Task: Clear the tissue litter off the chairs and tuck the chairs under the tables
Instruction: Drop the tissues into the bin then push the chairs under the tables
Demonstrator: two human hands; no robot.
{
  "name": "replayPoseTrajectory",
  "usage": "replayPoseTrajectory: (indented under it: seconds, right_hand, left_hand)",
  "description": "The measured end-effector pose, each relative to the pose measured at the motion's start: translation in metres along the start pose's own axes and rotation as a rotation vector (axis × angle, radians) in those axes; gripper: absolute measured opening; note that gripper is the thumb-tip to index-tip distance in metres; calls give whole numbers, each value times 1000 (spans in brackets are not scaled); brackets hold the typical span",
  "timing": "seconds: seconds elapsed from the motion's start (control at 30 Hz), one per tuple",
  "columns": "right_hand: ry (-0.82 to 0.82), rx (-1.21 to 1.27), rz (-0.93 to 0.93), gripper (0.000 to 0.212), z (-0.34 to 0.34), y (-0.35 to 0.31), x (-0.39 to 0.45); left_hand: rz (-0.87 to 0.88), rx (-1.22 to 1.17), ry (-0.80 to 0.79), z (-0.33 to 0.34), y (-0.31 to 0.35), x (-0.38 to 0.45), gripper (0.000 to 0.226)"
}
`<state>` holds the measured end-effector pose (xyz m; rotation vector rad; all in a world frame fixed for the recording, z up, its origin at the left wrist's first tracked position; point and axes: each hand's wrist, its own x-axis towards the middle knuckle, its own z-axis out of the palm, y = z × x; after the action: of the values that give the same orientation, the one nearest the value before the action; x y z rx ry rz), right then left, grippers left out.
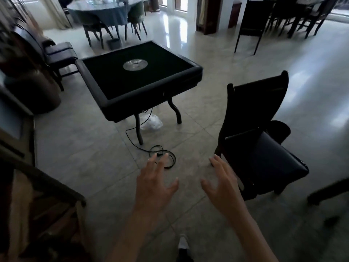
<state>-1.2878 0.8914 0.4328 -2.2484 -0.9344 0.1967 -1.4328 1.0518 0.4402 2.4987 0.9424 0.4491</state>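
Observation:
A black high-backed chair (258, 148) stands on the floor to the right, turned away from the square black game table (136, 76) and apart from it. Its dark seat shows no litter that I can see. My right hand (221, 184) is open with fingers spread, just left of the chair's seat, not touching it. My left hand (154, 188) is open too, held over the floor in front of me. A crumpled white wad (151, 121) lies on the floor under the table. Another black chair (56, 53) stands at the table's far left.
A black cable (162, 154) coils on the tiles between my hands and the table leg. A wooden cabinet (22, 167) runs along the left. A round clothed table (105, 12) with chairs stands behind; more dark chairs (251, 21) and a table are at the back right.

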Motion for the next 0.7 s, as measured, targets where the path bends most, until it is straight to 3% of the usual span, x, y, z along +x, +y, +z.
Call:
replayPoseTrajectory:
  seconds: [0.43, 0.7]
  right_hand:
    - [22, -66, -64, 69, 22, -9, 246]
    - [41, -128, 31, 73, 48, -3, 422]
  left_hand:
    - [65, 41, 46, 14, -27, 246, 78]
    - [147, -8, -20, 47, -50, 435, 78]
